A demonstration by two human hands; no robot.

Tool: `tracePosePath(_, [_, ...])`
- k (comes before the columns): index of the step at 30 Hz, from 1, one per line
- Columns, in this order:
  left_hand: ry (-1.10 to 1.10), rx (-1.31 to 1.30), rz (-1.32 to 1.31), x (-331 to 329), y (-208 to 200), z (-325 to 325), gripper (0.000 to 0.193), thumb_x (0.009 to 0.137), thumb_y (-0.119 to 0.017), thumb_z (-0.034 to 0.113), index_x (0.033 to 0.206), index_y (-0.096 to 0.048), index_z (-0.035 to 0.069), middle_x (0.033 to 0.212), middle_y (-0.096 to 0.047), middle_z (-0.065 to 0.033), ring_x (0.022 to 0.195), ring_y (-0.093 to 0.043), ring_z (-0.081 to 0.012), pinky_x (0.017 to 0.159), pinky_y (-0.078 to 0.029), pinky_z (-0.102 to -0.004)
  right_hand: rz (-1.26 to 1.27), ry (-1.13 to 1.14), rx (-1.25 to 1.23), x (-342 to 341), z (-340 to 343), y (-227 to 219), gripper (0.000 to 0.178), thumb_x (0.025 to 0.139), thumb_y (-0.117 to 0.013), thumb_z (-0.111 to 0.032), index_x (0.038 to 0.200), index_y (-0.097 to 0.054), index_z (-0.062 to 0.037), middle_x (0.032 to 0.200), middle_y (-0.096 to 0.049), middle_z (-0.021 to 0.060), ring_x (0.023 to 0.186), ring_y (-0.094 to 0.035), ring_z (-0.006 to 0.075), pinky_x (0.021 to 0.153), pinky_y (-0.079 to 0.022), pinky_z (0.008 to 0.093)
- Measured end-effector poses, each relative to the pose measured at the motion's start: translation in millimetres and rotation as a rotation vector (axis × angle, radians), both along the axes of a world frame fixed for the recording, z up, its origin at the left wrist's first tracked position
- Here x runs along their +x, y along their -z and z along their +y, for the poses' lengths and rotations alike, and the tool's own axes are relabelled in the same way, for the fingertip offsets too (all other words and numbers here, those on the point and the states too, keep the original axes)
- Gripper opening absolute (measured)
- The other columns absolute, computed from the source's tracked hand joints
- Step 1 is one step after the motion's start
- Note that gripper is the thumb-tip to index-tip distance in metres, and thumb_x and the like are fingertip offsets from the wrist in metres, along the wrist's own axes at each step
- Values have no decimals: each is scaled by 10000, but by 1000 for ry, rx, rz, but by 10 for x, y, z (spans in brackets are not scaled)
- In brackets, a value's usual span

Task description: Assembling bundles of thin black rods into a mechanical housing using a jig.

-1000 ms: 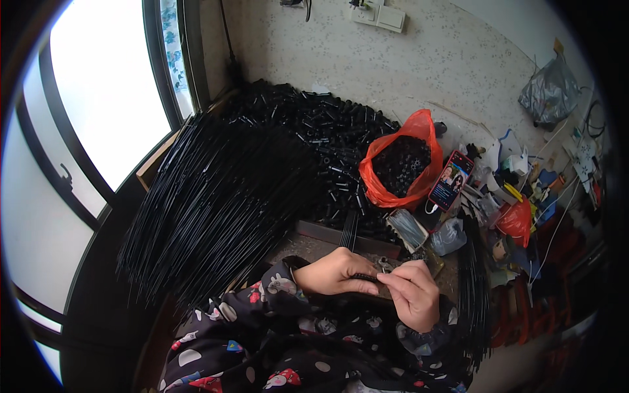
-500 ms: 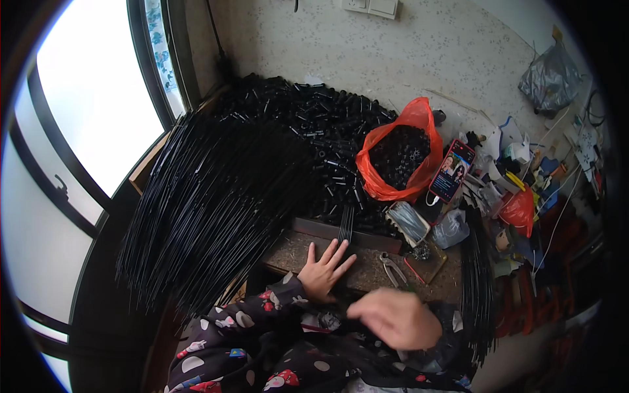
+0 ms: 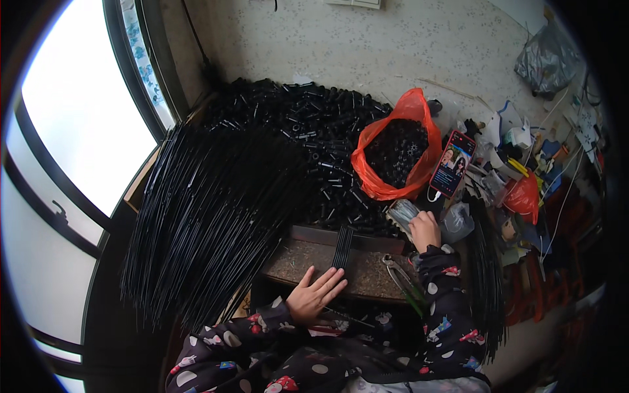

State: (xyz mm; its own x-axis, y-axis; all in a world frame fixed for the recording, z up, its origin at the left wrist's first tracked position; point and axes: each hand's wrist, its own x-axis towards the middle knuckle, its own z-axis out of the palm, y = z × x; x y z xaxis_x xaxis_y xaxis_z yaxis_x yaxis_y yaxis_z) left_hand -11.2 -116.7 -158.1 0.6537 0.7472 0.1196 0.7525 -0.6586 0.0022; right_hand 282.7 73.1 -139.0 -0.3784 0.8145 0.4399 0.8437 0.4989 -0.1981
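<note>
My left hand lies with its fingers stretched out, their tips on the near end of several thin black rods. Those rods lie side by side across the wooden worktop and over the dark bar at its back. At the small box of thin silvery pins, my right hand has its fingers bent together; whatever is between them is hidden. Pincers with green handles rest on the worktop below that hand, partly beside my right sleeve.
Long black rods fan out at the left. Black tubular parts are heaped behind, beside an orange plastic bag of small dark pieces. A lit phone leans at the right, near a clear bag. More rods hang right.
My right hand has gone from in front of my body up to the box of pins. My left hand has slid slightly nearer me, and the rods under it have come along.
</note>
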Motion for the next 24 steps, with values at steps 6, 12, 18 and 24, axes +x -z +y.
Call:
tracePosePath(6, [5, -54, -45, -31, -7, 52, 900, 742, -524, 557, 1383, -205, 12, 1451, -186, -152, 1346, -180, -269, 1059, -150, -486, -12, 1, 58, -73, -6, -212, 88, 685, -648, -58, 752, -612, -15, 789, -511, 94, 805, -498, 289, 697, -435, 383])
tracePosePath(12, [-3, -109, -134, 8, -132, 51, 661, 818, -459, 311, 1372, -242, 23, 1437, -231, -156, 1330, -235, -278, 1051, -202, -454, -2, -7, -15, -1, 80, -185, 47, 689, -646, -56, 704, -632, -13, 747, -535, 102, 798, -508, 286, 701, -438, 377])
tracePosePath(18, [8, -223, -215, -31, -157, 57, 893, 745, -514, 566, 1366, -232, -10, 1437, -207, -182, 1338, -197, -300, 1064, -167, -438, 260, -163, -15, -424, -99, -328, 61, 755, -587, -27, 810, -603, -5, 781, -553, 128, 743, -557, 315, 646, -445, 367])
tracePosePath(24, [31, -241, -217, -1, -141, 99, 924, 725, -516, 584, 1373, -221, -3, 1444, -192, -184, 1342, -191, -305, 1064, -156, -438, 125, -293, -223, -856, -321, -43, 152, 795, -497, -41, 910, -596, -55, 816, -527, 99, 746, -576, 315, 635, -470, 389])
